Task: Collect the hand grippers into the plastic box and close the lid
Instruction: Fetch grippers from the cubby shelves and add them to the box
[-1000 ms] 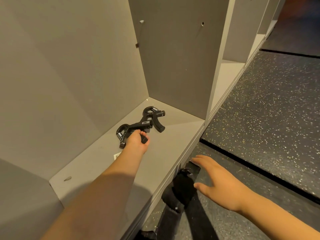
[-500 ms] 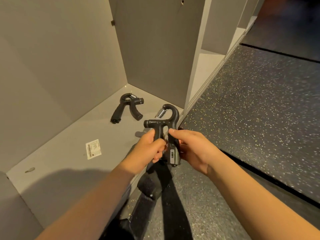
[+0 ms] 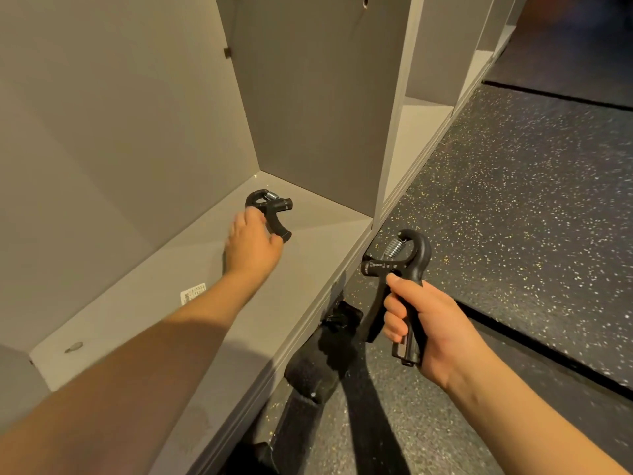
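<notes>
One black hand gripper (image 3: 409, 257) with a metal spring stands upright in my right hand (image 3: 428, 332), above the floor just off the shelf's front edge; my fingers curl round one of its handles. A second black hand gripper (image 3: 275, 209) lies in the back corner of the grey shelf compartment (image 3: 308, 248). My left hand (image 3: 251, 245) reaches in over it with fingers stretched forward. The fingertips touch one handle and the thumb lies by the other handle's end. No plastic box is in view.
A white label sticker (image 3: 193, 292) lies on the shelf floor under my left forearm. More open compartments (image 3: 421, 125) follow to the right. A leg in dark clothing with a black sock (image 3: 329, 354) lies against the shelf front on the speckled dark floor (image 3: 513, 200).
My left hand let go of the first hand gripper and reached back into the shelf onto the second one. My right hand now holds the first gripper alone, further to the right.
</notes>
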